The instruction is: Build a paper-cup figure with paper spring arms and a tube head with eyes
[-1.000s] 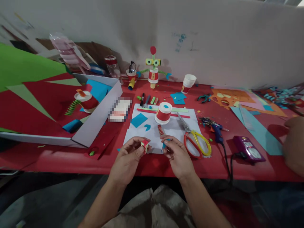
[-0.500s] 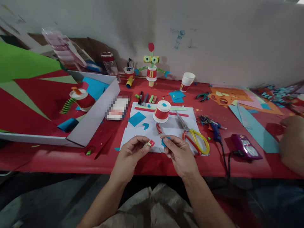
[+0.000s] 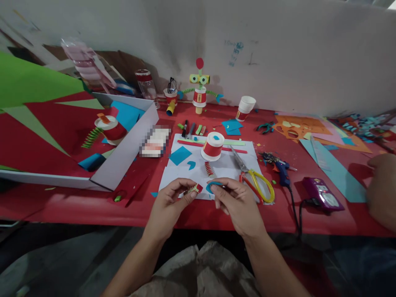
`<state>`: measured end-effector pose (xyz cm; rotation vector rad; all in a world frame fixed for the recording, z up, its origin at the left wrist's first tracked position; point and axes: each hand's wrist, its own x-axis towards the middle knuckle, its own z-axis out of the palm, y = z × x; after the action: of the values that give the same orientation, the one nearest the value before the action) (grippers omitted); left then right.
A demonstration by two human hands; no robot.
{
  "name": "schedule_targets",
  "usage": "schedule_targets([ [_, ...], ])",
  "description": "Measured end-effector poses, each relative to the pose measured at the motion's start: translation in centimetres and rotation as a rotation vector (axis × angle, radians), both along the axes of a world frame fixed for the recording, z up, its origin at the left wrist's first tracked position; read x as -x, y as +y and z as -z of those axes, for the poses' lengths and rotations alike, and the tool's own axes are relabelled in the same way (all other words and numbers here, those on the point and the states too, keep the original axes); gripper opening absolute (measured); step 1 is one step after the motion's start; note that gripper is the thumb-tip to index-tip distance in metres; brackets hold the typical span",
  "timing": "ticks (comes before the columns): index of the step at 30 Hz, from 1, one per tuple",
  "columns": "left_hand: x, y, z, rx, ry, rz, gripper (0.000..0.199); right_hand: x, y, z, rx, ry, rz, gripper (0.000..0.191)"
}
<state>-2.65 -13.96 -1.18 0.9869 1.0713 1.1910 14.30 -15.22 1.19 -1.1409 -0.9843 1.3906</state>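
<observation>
My left hand (image 3: 168,206) pinches a small folded red and pale green paper spring (image 3: 194,189) between thumb and fingers. A blue paper piece (image 3: 211,187) is in the closed fingers of my right hand (image 3: 243,206), close to the spring but apart from it. Beyond the hands, an upside-down red and white cup (image 3: 213,147) stands on white paper (image 3: 173,173), with another red folded spring (image 3: 209,168) in front of it. On the paper's left lie a blue square (image 3: 180,155) and a curved blue scrap (image 3: 191,165). Scissors with yellow and red handles (image 3: 261,186) lie right of the cup.
An open box (image 3: 123,152) with a cup figure takes up the left. Behind are a paper robot (image 3: 199,97), stacked cups (image 3: 246,108) and a bottle (image 3: 147,87). To the right are a glue gun (image 3: 282,171), a purple device (image 3: 321,194) and another person's arm (image 3: 382,194).
My right hand has shifted slightly right, and the blue piece in it has turned so that more of its curved shape shows. The view has moved a little.
</observation>
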Motion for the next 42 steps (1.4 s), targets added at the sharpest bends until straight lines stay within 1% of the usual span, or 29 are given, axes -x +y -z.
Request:
schedule_targets([
  [3, 0.0, 0.0, 0.0, -0.003, 0.01, -0.005, 0.022, 0.0, 0.3, 0.0, -0.042, -0.062, -0.01, 0.013],
  [7, 0.0, 0.0, 0.0, -0.027, 0.017, 0.001, 0.019, 0.2, 0.5, -0.3, -0.031, -0.071, -0.046, 0.012],
  [12, 0.0, -0.1, -0.1, -0.048, 0.036, 0.0, 0.017, 0.6, 0.6, -0.5, -0.027, -0.122, -0.025, 0.015],
  [16, 0.0, -0.1, -0.3, -0.048, 0.055, -0.015, 0.018, 0.8, 0.7, -0.2, -0.04, -0.171, -0.02, 0.016],
  [21, 0.0, -0.1, -0.3, -0.054, 0.064, -0.013, 0.017, 1.1, 0.6, 0.1, -0.122, -0.254, 0.0, 0.01],
  [26, 0.2, 0.0, 0.0, -0.085, 0.079, -0.001, 0.014, 1.3, 0.4, -0.2, -0.181, -0.365, 0.021, 0.003],
  [33, 0.3, -0.2, -0.2, -0.09, 0.11, -0.001, 0.013, 1.5, 0.3, -0.6, -0.257, -0.475, 0.036, 0.002],
  [38, 0.1, -0.2, -0.5, -0.079, 0.101, -0.016, 0.013, 1.8, 0.0, -0.8, -0.347, -0.591, 0.056, 0.006],
  [42, 0.0, -0.2, -0.9, -0.058, 0.107, -0.016, 0.015, 2.0, -0.1, -0.7, -0.38, -0.647, 0.062, 0.008],
])
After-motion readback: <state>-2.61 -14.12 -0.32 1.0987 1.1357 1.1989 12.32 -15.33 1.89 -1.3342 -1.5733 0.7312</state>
